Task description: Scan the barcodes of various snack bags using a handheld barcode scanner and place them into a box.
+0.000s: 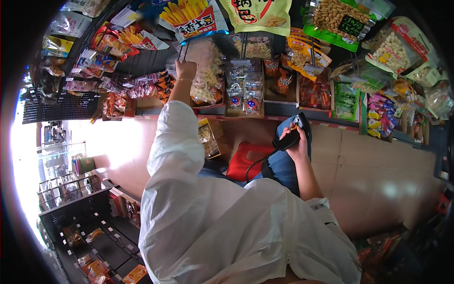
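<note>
My left hand [186, 70] reaches up to the shelf with curled fingers, at the front end of a double metal peg hook [183, 53]. A large clear bag of pale snacks [206, 65] hangs right beside it. What lies within the fingers is hidden. Above my right thigh, my right hand [298, 145] is wrapped around the grip of a black handheld barcode scanner [288, 140]. The scanner's cable [252, 166] runs down towards my lap.
Above hang bags of potato snacks [193, 21], rice crackers [257, 16] and peanuts [337, 21]. Open cartons of wrapped snacks [244, 88] line the lower shelf. An open carton [211, 138] and a red plastic stool [244, 159] are on the floor. Behind left stands another shelf [117, 245].
</note>
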A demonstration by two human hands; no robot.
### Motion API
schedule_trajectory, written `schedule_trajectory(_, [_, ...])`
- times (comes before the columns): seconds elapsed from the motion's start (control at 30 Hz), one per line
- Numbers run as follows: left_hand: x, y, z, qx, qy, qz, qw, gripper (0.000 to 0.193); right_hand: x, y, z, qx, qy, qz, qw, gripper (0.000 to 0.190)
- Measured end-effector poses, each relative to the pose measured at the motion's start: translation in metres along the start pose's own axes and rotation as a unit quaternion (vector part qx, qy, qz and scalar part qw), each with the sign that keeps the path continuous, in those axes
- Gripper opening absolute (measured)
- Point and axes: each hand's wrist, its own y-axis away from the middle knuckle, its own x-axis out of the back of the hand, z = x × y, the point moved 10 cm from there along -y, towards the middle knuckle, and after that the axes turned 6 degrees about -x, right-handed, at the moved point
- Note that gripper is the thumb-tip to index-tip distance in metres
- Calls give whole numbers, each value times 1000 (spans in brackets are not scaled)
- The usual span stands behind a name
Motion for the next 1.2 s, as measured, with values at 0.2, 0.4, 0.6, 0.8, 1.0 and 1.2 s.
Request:
schedule_trajectory(0.2, [3,18,10,-89,-22,-24,996,15,5,-1,-1,7,26,17,999,21])
schedule_trajectory(0.4, [6,40,42,-149,53,-63,985,14,2,-1,0,11,48,5,999,20])
schedule_trajectory(0.6, [53,79,68,-217,84,88,969,16,4,0,-3,10,82,7,997,21])
schedule_trajectory(0.8, [129,161,45,-210,269,357,870,25,9,1,-6,27,137,28,990,19])
schedule_trajectory(1.0, [142,211,-25,-53,676,476,560,24,-32,-1,52,-76,198,-101,972,26])
schedule_trajectory(1.2, [115,224,14,28,939,332,86,23,-82,-7,133,-160,151,-205,954,39])
